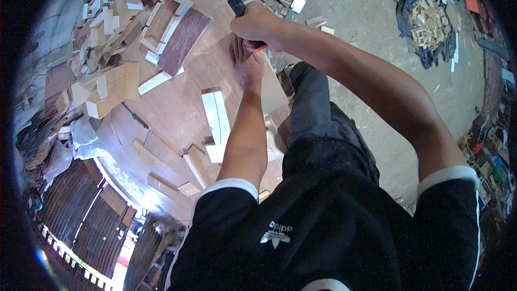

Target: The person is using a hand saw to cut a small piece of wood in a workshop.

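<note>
My right hand (253,24) grips a black tool (237,5) with orange-red edges over the far right part of a wooden worktable (169,105); what kind of tool it is I cannot make out. Just below it my left hand (245,62) rests with its fingers stretched toward the tool, their tips partly in shadow under it. Nearer me on the tabletop, between my left forearm and the middle, lie white-faced boards (214,118).
Piled wooden offcuts (110,24) and a dark-red-faced board (183,43) cover the table's left and back. Loose wood strips (172,167) lie nearer me. On the concrete floor to the right are a scrap heap (428,21) and, along the rim, more clutter (487,156).
</note>
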Demonstrator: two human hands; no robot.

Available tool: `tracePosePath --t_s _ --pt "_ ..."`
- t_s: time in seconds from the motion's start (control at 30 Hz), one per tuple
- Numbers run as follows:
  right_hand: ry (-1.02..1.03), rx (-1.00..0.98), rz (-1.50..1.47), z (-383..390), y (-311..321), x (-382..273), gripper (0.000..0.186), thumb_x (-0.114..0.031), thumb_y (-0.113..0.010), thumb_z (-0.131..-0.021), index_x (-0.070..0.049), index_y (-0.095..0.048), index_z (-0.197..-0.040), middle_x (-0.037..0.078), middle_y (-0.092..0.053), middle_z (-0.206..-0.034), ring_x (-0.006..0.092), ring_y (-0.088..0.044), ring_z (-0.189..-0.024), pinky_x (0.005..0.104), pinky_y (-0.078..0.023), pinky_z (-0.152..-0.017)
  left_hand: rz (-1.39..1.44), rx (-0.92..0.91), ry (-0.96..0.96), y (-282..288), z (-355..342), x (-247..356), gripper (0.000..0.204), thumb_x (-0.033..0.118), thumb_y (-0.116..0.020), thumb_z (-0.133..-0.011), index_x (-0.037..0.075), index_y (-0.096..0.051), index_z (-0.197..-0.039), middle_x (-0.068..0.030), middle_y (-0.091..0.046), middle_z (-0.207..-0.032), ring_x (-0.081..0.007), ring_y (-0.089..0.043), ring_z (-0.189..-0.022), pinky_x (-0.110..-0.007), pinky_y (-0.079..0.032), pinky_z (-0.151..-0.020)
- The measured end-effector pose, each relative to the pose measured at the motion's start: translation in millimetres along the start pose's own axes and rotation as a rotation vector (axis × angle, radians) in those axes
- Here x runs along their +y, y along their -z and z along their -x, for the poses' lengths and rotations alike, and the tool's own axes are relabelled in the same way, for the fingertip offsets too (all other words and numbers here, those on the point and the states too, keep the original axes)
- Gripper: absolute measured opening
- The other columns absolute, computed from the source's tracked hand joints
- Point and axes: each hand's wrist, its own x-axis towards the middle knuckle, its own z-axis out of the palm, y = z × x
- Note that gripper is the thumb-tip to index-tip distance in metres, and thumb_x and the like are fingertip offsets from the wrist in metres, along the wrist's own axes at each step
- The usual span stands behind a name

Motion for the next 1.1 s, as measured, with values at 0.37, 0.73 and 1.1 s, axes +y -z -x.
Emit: tracePosePath --t_s 0.37,0.73,1.1 --pt "-0.041 0.065 0.176 -39 -23 43 0.023 -0.017 -0.068 -0.077 0.005 -0.068 -0.076 0.016 -0.069 -0.073 0.0215 -0.069 -0.061 0.0361 -0.054 -0.052 0.01 -0.021 -0.003 4 1 0 0.058 0.014 -0.059 -0.086 0.002 -0.045 -0.14 -0.0164 -0.045 -0.15 -0.0304 -0.039 -0.141 -0.049 -0.026 -0.119" --pt "0.051 0.015 0.035 -25 -8 36 0.011 -0.006 -0.059 -0.083 0.004 -0.059 -0.079 0.011 -0.06 -0.063 0.0195 -0.058 -0.048 0.0357 -0.042 -0.04 0.041 0.069 -0.004 4 1 3 0.049 0.018 -0.056 -0.09 0.002 -0.05 -0.136 -0.0162 -0.049 -0.146 -0.0315 -0.042 -0.139 -0.049 -0.03 -0.117" --pt "0.062 -0.06 -0.215 12 3 22 0.006 -0.004 -0.058 -0.081 0.002 -0.056 -0.077 0.01 -0.057 -0.062 0.0185 -0.055 -0.046 0.0354 -0.039 -0.038 0.039 0.068 -0.016 8 -7 7 0.053 0.016 -0.054 -0.089 0.003 -0.046 -0.14 -0.0142 -0.045 -0.15 -0.0288 -0.04 -0.141 -0.047 -0.027 -0.119"
